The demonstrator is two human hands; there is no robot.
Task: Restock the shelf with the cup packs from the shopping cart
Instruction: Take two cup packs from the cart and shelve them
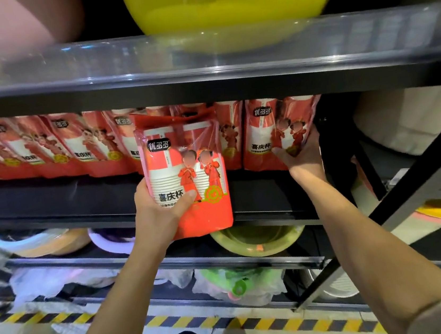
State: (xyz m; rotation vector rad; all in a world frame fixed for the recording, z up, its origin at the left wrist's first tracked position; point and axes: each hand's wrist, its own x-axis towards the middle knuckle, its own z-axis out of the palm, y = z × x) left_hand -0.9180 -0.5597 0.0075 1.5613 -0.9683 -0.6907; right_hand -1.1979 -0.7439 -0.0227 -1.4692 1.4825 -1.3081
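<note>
Head view: left hand grips cup pack.

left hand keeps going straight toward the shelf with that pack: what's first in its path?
Likely the row of red cup packs already standing on the shelf: the held cup pack in the left hand overlaps them. Depth is unclear from this one view.

left hand: raised, fingers clamped | right hand: raised, fingers cupped
</note>
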